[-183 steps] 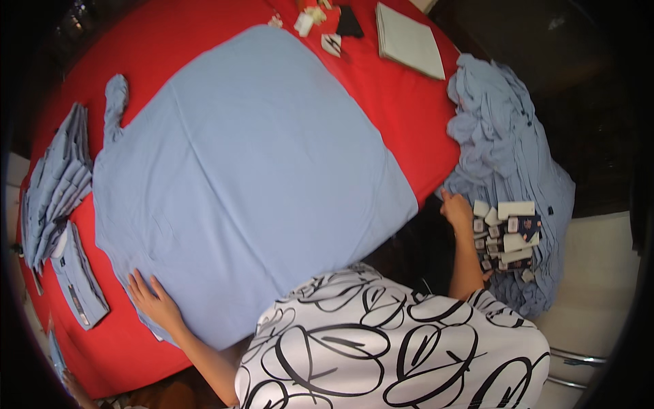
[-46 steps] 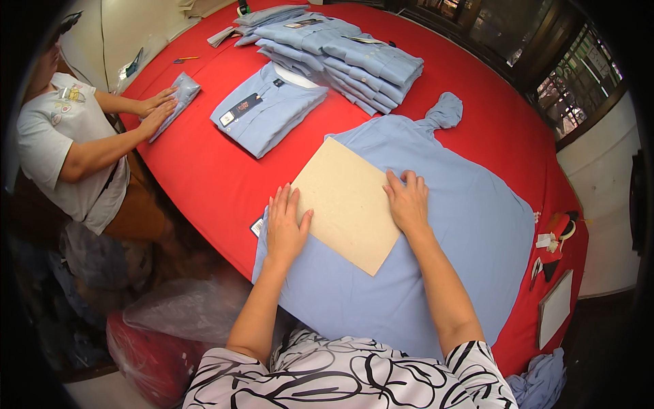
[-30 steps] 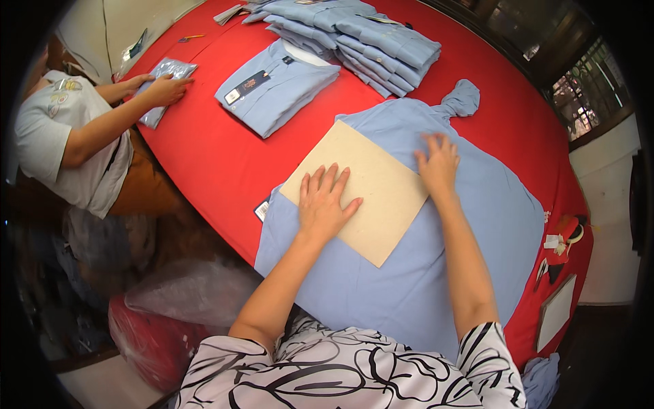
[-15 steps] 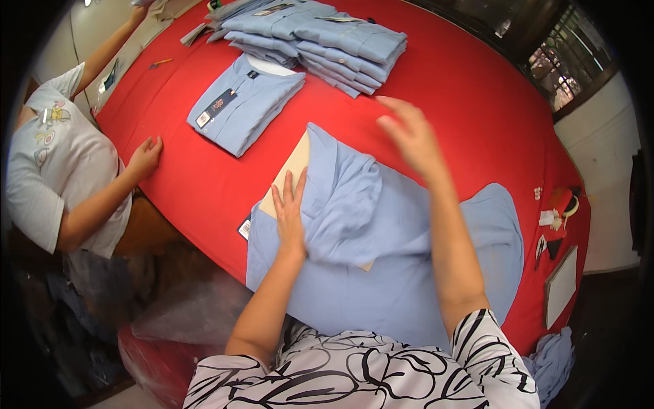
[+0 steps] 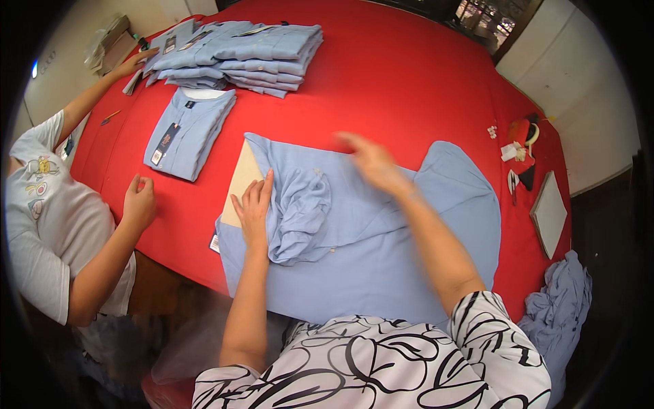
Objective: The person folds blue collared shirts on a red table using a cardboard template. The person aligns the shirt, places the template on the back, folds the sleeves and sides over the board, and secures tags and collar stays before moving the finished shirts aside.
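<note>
A light blue shirt (image 5: 381,235) lies spread in front of me, its body wide and its sleeve cloth bunched up on the left part. Under its left end a cream board (image 5: 240,183) shows as a narrow wedge. My left hand (image 5: 255,210) lies flat with fingers spread, across the edge between board and bunched cloth. Above the shirt's far edge is my right hand (image 5: 378,165), its fingers stretched out and blurred by motion, with nothing seen in it. A small tag (image 5: 214,242) pokes out at the shirt's left edge.
On the red-covered table (image 5: 381,75) lie a folded shirt (image 5: 187,136) and a stack of folded shirts (image 5: 262,51). A co-worker (image 5: 61,211) stands at the left, one hand at the stack. Tape (image 5: 532,134), scissors (image 5: 514,185) and a white pad (image 5: 549,213) lie at the right.
My view has turned to the right. My right hand has come back nearer the shirt, and the sleeve cloth is now bunched closer to my left hand. The co-worker's far hand has reached the stack.
</note>
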A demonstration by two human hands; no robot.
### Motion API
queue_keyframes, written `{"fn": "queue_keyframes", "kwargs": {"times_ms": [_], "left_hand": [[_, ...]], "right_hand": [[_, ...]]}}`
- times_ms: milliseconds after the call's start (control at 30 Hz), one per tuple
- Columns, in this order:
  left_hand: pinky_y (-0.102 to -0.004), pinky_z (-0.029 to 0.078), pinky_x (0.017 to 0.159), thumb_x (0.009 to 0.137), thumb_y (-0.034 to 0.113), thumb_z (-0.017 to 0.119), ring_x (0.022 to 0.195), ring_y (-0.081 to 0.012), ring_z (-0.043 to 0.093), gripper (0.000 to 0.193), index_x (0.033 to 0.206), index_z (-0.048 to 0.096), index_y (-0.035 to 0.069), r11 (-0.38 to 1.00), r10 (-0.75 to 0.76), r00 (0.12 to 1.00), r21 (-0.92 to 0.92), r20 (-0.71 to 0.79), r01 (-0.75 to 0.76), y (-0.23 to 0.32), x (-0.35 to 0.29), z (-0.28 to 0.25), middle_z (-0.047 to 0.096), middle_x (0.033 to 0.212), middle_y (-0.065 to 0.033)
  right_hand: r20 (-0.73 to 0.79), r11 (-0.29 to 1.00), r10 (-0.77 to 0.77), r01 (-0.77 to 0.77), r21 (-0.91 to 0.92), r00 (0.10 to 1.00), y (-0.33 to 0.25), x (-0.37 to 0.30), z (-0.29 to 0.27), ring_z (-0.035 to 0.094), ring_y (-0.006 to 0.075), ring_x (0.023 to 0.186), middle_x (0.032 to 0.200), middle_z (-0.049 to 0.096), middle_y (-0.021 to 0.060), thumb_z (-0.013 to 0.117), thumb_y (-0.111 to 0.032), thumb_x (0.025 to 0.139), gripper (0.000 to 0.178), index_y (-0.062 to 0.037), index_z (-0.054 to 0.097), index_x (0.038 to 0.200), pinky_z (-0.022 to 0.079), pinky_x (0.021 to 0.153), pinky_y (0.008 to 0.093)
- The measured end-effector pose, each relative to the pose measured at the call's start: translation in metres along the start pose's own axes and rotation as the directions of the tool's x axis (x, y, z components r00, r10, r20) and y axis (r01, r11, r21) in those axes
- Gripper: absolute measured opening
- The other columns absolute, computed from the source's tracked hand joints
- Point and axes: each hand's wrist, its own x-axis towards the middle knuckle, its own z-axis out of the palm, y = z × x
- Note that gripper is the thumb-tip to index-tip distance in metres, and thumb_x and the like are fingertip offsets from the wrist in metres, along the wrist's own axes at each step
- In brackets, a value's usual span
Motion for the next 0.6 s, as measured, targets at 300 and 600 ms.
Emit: {"fn": "queue_keyframes", "kwargs": {"times_ms": [300,600], "left_hand": [[-0.0527,0.023,0.118,0.090,0.008,0.051,0.130,-0.0288,0.046,0.018,0.106,0.060,0.008,0.825,-0.045,0.999,-0.565,-0.030,0.020,-0.008,0.004,-0.002,0.053,0.135,-0.0109],[-0.0434,0.034,0.109,0.088,0.006,0.052,0.128,-0.0366,0.044,0.015,0.102,0.055,0.004,0.820,-0.015,0.997,-0.570,0.069,0.052,0.000,0.006,-0.023,0.052,0.137,-0.0183]], "right_hand": [[-0.520,0.551,-0.042,-0.415,-0.724,0.853,0.116,-0.190,-0.195,0.051,0.0320,0.108,0.103,0.059,0.0088,0.061,0.003,0.074,0.031,-0.0091,0.061,0.102,0.039,0.095,0.0453],[-0.714,0.495,0.142,-0.674,-0.548,0.685,0.072,-0.364,-0.132,0.049,0.0324,0.110,0.104,0.058,0.0090,0.059,0.010,0.071,0.030,-0.0072,0.058,0.095,0.038,0.097,0.0433]]}}
